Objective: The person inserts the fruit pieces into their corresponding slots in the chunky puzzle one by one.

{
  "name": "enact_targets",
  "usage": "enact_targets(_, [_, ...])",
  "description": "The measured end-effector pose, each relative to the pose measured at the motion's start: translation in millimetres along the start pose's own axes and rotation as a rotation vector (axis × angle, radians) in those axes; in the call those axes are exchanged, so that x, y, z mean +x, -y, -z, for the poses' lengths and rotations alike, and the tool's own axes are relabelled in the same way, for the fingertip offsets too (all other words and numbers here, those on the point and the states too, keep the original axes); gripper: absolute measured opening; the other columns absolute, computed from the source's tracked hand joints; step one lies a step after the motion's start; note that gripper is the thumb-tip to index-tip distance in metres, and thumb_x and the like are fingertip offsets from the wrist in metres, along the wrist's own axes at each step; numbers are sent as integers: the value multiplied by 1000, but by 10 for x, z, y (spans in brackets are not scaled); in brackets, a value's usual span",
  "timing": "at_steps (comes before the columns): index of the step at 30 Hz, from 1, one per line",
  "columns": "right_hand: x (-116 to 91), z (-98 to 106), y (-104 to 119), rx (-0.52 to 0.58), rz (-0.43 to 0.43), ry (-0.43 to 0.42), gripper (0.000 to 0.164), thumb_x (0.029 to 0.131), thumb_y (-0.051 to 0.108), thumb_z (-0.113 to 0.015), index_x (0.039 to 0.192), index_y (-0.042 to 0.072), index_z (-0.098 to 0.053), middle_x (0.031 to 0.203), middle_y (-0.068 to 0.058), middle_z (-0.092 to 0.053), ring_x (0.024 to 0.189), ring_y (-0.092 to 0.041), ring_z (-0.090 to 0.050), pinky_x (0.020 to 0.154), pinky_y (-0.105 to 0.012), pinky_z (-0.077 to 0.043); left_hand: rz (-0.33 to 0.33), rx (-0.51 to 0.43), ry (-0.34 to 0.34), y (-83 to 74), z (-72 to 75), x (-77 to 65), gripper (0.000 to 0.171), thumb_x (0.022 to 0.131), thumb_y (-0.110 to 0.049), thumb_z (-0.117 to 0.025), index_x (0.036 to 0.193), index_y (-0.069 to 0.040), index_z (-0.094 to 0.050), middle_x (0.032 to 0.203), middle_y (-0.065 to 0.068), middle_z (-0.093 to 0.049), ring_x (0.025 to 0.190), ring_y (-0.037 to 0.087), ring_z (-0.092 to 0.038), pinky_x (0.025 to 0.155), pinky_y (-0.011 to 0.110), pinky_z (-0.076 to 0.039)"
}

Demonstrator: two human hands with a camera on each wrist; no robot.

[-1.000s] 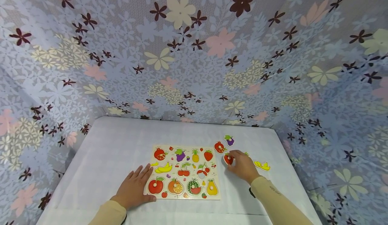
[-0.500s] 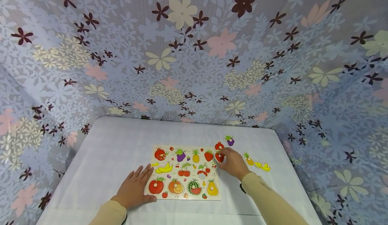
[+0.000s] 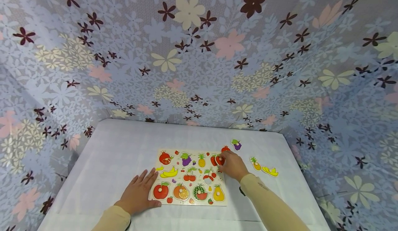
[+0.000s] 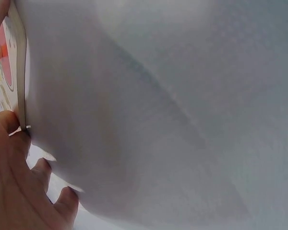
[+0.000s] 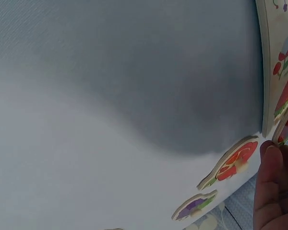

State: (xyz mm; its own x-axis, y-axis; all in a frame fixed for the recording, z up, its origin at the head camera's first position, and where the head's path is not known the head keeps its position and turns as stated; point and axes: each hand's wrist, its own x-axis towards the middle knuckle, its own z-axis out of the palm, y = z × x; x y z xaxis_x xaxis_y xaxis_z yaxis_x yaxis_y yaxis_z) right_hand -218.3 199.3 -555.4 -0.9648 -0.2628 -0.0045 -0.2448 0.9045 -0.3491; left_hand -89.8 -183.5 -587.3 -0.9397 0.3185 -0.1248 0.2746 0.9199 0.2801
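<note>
A wooden fruit puzzle board [image 3: 168, 203] lies on the white-covered table. My right hand [image 3: 234, 165] pinches the strawberry puzzle piece [image 3: 219, 160] over the board's upper right, where it partly overlaps the printed strawberry [image 3: 213, 160]. In the right wrist view the fingertips [image 5: 272, 155] grip that piece [image 5: 287, 125] at its edge, tilted. My left hand [image 3: 138, 193] rests with spread fingers on the table, its fingertips and thumb at the board's left edge. Apple [image 3: 160, 191], orange [image 3: 181, 191], watermelon [image 3: 200, 192] and pear [image 3: 218, 193] pieces with knobs sit in the board's front row.
Right of the board lie loose pieces: a grape piece [image 3: 236, 144], a pineapple piece [image 3: 255, 164] and a banana piece [image 3: 270, 171]. A pomegranate piece [image 5: 236, 160] lies near the board's corner, partly behind the right hand in the head view. A flowered curtain [image 3: 199, 68] surrounds the table.
My right hand has carried the strawberry piece leftward from the table to over the board's upper right, uncovering the pineapple piece. The left hand has stayed in place.
</note>
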Motion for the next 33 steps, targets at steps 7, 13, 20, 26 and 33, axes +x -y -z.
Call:
enact_targets(7, [48, -64, 4, -13, -16, 7, 45, 75, 20, -86, 116, 7, -71, 118, -6, -66, 101, -24, -63, 95, -43, -52, 4, 4, 1, -4, -5, -10, 111, 72, -74, -71, 155, -9, -36, 162, 7, -27, 145, 37, -27, 114, 58, -24])
enact_targets(13, [90, -99, 38, -26, -9, 3, 44, 75, 20, -86, 115, 7, -71, 111, -5, -67, 92, -21, -62, 90, -41, -54, 13, 8, 6, -1, -20, -4, 111, 72, -75, -71, 156, -10, -36, 162, 6, -27, 146, 36, -26, 115, 58, -24])
enact_targets(20, [117, -124, 65, -19, 13, -7, 38, 74, 17, -85, 107, 7, -70, 99, -3, -65, 80, -19, -59, 80, -40, -54, 15, 16, -2, 13, -38, 5, 112, 72, -75, -70, 157, -11, -34, 163, 5, -25, 146, 35, -25, 115, 57, -24])
enact_targets(26, [155, -188, 53, -43, 33, -20, 36, 73, 17, -84, 106, 8, -70, 99, -2, -64, 79, -18, -57, 79, -39, -54, 9, 25, -14, 5, -22, 1, 111, 72, -75, -71, 156, -10, -35, 162, 6, -28, 145, 36, -27, 114, 57, -25])
enact_targets(33, [176, -215, 132, -57, -19, 4, 41, 75, 22, -86, 112, 8, -72, 116, -9, -67, 99, -24, -63, 95, -45, -52, 10, 31, -19, 17, -33, 6, 112, 72, -76, -70, 156, -11, -35, 162, 6, -27, 146, 36, -27, 114, 57, -25])
